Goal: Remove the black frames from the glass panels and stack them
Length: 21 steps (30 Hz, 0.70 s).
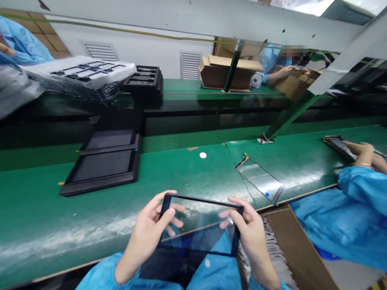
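Both hands hold a black-framed touch screen panel (201, 225) above the front edge of the green bench. My left hand (154, 229) grips its left end, thumb on the face and fingers round the back. At the other end my right hand (249, 229) has the same kind of hold. Fingers and the bench edge show in the glassy middle; whether seen through it or mirrored, I cannot tell. A clear touch panel (261, 179) with a thin dark border, an orange tab and a blue sticker lies flat to the right.
Dark screens (102, 166) rest in a black tray (99, 187) at left. A green post (287, 114) rises from the bench (181, 173). A co-worker's hand (361, 151) holds a panel at right. Below stands an open carton (298, 237). Wrapped trays (84, 76) are stacked behind.
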{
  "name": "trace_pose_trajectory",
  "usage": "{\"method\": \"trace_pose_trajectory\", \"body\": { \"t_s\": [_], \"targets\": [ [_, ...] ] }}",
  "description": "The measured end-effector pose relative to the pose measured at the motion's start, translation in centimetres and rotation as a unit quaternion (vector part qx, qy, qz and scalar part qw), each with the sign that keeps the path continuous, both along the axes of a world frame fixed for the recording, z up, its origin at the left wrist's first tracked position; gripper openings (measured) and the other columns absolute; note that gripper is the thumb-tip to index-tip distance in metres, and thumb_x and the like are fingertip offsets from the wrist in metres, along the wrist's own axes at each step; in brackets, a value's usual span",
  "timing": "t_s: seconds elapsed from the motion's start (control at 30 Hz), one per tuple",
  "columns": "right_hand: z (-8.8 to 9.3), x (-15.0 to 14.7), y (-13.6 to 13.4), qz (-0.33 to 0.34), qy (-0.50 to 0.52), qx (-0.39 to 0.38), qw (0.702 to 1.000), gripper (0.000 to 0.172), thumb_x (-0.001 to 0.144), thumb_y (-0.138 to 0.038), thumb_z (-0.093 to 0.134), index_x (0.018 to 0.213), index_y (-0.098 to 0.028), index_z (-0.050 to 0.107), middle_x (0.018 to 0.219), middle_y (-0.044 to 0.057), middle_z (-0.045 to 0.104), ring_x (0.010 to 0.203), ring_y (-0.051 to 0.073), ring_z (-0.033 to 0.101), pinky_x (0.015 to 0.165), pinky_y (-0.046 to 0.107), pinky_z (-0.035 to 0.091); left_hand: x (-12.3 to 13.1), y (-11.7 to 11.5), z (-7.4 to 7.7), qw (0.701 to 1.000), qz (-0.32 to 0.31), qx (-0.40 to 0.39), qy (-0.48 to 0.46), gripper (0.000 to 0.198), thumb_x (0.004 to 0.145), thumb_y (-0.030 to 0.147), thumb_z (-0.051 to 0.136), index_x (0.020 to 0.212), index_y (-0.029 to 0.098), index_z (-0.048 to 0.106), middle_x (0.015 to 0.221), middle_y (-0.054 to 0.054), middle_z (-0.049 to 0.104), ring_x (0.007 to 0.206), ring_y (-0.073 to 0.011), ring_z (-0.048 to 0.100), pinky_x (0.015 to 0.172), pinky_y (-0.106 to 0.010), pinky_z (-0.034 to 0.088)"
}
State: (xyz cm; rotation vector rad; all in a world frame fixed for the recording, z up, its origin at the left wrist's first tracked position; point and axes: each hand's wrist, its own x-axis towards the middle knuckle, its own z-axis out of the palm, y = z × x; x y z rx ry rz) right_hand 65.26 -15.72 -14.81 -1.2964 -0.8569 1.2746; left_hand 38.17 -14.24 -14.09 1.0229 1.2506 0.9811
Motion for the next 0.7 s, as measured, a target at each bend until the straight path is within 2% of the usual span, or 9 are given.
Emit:
{"method": "trace_pose_trajectory", "body": {
  "t_s": [0.1,0.13,0.2,0.27,0.33,0.4,0.5,0.6,0.7],
  "targets": [
    [0.5,-0.5,-0.2,-0.002,-0.025,0.009,1.0,0.03,0.085,-0.046,0.079,0.103,-0.023,0.074,0.076,0.008,0.085,0.055,0.025,0.079,0.058,0.032,0.063,-0.1,0.1,0.6,0.984,-0.013,0.113,0.137,0.051,0.102,0.042,0.062,0.149,0.027,0.047,0.137,-0.016,0.071,0.102,-0.029,0.079,0.076,-0.039,0.067],
    [0.5,-0.5,-0.2,0.001,-0.031,0.009,0.999,0.03,0.085,-0.046,0.078,0.103,-0.022,0.074,0.076,0.008,0.086,0.055,0.025,0.079,0.058,0.032,0.063,-0.1,0.3,1.1,0.961,-0.021,0.179,0.208,0.054,0.102,0.038,0.062,0.152,0.028,0.046,0.149,-0.016,0.064,0.121,-0.0315,0.073,0.093,-0.045,0.064],
    [0.6,-0.5,-0.5,0.015,-0.043,0.007,0.999,0.03,0.085,-0.045,0.079,0.102,-0.022,0.075,0.077,0.009,0.086,0.056,0.026,0.08,0.058,0.033,0.065,0.1,0.9,2.3,0.888,-0.068,0.31,0.333,0.054,0.101,0.03,0.064,0.154,0.03,0.05,0.157,-0.012,0.058,0.143,-0.0332,0.056,0.119,-0.056,0.045],
    [0.6,-0.5,-0.7,0.032,-0.05,0.009,0.998,0.029,0.083,-0.045,0.08,0.1,-0.022,0.076,0.076,0.009,0.086,0.055,0.027,0.08,0.057,0.034,0.065,0.6,1.6,3.5,0.822,-0.152,0.386,0.391,0.043,0.102,0.027,0.062,0.145,0.028,0.061,0.145,-0.01,0.069,0.138,-0.0319,0.06,0.126,-0.06,0.033],
    [0.7,-0.7,-0.8,0.042,-0.049,0.007,0.998,0.029,0.082,-0.045,0.082,0.1,-0.023,0.077,0.075,0.009,0.086,0.054,0.027,0.079,0.055,0.034,0.066,1.1,2.5,4.1,0.796,-0.225,0.401,0.395,0.028,0.104,0.026,0.059,0.129,0.024,0.073,0.117,-0.007,0.081,0.112,-0.0275,0.075,0.121,-0.057,0.04],
    [0.9,-1.1,-0.9,0.033,-0.04,-0.006,0.999,0.03,0.08,-0.046,0.083,0.099,-0.023,0.078,0.074,0.009,0.086,0.053,0.025,0.079,0.054,0.031,0.065,1.5,3.2,4.1,0.798,-0.256,0.385,0.387,0.026,0.106,0.026,0.054,0.115,0.021,0.079,0.092,-0.005,0.082,0.086,-0.0242,0.078,0.101,-0.046,0.057],
    [1.1,-1.7,-0.6,0.001,-0.025,-0.034,0.999,0.034,0.077,-0.05,0.085,0.097,-0.023,0.079,0.071,0.008,0.085,0.051,0.024,0.077,0.051,0.028,0.062,1.5,3.5,3.4,0.81,-0.255,0.366,0.382,0.029,0.105,0.024,0.053,0.107,0.021,0.081,0.082,-0.005,0.08,0.074,-0.0236,0.076,0.07,-0.034,0.057],
    [0.6,-2.5,0.2,0.01,-0.025,-0.047,0.999,0.037,0.073,-0.052,0.087,0.096,-0.024,0.08,0.069,0.007,0.084,0.048,0.024,0.076,0.047,0.028,0.059,1.4,3.2,3.3,0.826,-0.244,0.337,0.38,0.029,0.104,0.022,0.053,0.113,0.023,0.081,0.098,-0.006,0.084,0.09,-0.0247,0.078,0.078,-0.033,0.057],
    [-0.2,-3.5,1.9,0.115,0.0,-0.055,0.992,0.04,0.071,-0.056,0.088,0.098,-0.027,0.082,0.068,0.006,0.083,0.047,0.027,0.076,0.045,0.031,0.059,1.2,3.1,4.2,0.856,-0.262,0.291,0.338,0.036,0.099,0.022,0.06,0.131,0.027,0.075,0.108,-0.006,0.083,0.097,-0.0249,0.077,0.083,-0.032,0.057]
  ]
}}
